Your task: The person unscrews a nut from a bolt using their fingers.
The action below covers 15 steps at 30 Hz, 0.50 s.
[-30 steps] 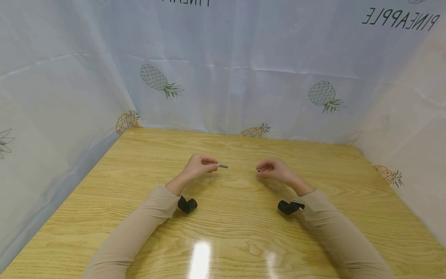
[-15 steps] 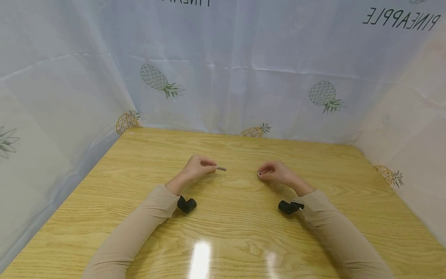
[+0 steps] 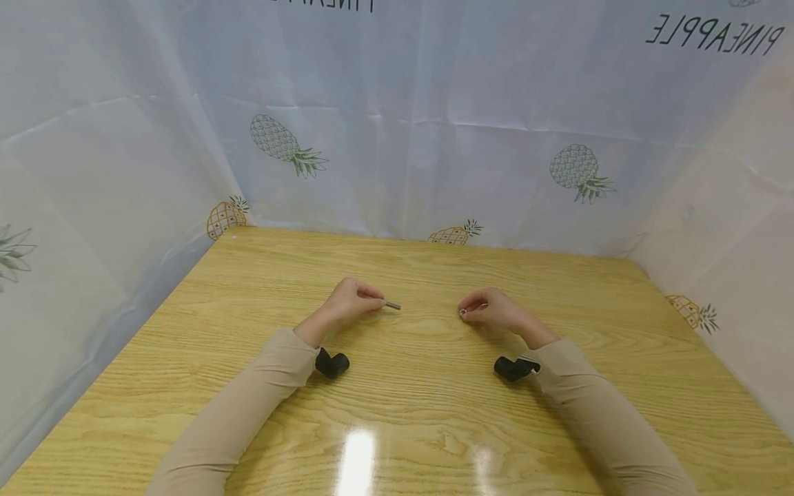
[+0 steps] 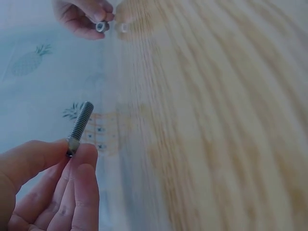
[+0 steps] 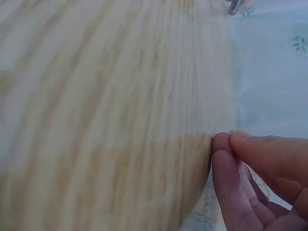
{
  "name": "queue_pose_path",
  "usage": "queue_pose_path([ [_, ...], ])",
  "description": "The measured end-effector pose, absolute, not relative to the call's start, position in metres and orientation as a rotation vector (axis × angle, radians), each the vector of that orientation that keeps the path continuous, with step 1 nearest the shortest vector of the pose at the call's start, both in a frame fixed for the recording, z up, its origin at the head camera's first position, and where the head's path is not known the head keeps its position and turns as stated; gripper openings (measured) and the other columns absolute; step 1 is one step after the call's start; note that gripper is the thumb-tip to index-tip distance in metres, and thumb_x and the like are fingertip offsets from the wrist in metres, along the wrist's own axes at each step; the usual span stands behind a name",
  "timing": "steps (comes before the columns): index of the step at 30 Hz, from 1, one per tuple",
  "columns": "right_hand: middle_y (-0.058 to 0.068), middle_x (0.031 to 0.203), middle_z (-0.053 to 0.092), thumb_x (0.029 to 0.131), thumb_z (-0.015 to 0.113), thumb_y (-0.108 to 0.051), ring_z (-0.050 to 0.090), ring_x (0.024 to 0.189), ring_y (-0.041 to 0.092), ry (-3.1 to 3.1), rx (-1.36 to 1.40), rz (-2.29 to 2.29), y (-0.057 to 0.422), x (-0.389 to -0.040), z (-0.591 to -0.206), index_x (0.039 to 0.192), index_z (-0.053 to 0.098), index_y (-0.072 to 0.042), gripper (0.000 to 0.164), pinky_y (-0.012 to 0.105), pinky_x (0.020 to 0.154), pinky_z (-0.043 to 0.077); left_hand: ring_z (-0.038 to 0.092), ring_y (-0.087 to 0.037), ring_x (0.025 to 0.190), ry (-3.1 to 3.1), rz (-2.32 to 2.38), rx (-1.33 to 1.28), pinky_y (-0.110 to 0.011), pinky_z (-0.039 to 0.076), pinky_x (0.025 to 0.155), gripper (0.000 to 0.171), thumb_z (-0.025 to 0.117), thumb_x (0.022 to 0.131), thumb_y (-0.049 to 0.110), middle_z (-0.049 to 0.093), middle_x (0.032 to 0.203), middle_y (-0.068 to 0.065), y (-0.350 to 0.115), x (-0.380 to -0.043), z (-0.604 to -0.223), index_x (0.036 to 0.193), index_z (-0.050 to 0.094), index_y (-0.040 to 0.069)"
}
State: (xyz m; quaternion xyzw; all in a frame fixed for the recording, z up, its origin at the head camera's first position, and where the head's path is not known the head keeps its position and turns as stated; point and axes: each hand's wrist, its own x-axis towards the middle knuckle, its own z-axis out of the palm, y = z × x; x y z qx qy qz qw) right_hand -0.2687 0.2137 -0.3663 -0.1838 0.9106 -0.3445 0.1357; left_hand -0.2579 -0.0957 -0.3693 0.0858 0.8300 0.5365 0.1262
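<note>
My left hand pinches a threaded metal bolt by its head end, between thumb and fingers. The bolt's shank points right, toward the other hand, in the head view. Across a gap, my right hand pinches a small metal nut between thumb and fingertips, its hole visible in the left wrist view. From the right wrist the fingers hide nearly all of the nut. Bolt and nut are apart, both held over the wooden table.
A black wrist mount sits at the left cuff and another black mount at the right. White curtains printed with pineapples enclose the table's back and sides.
Both hands have come slightly nearer the person. The bolt has drawn a little left and now tilts down more at its free end. Both grips stay the same.
</note>
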Motion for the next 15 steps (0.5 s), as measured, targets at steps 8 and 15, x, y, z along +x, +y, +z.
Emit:
queue_pose_path([
  [8, 0.017, 0.105, 0.068, 0.088, 0.064, -0.013, 0.061, 0.088, 0.012, 2.618, -0.492, -0.991, 0.2135, -0.2703, -0.37, 0.109, 0.067, 0.002, 0.026, 0.024, 0.075, 0.05, 0.067, -0.028, 0.096, 2.401, 1.549, 0.221, -0.03, 0.057, 0.082, 0.025, 0.062, 0.089, 0.011, 0.067, 0.107, -0.021, -0.0971, -0.2577, -0.3708, 0.108, 0.066, -0.004],
  [15, 0.019, 0.107, 0.067, 0.089, 0.061, -0.011, 0.062, 0.092, 0.018, 2.605, -0.499, -0.981, 0.2112, -0.2683, -0.3673, 0.11, 0.066, 0.003, 0.026, 0.029, 0.078, 0.052, 0.067, -0.026, 0.094, 2.409, 1.545, 0.227, -0.03, 0.057, 0.081, 0.024, 0.063, 0.089, 0.012, 0.068, 0.105, -0.02, -0.0973, -0.2578, -0.3708, 0.106, 0.067, -0.004],
])
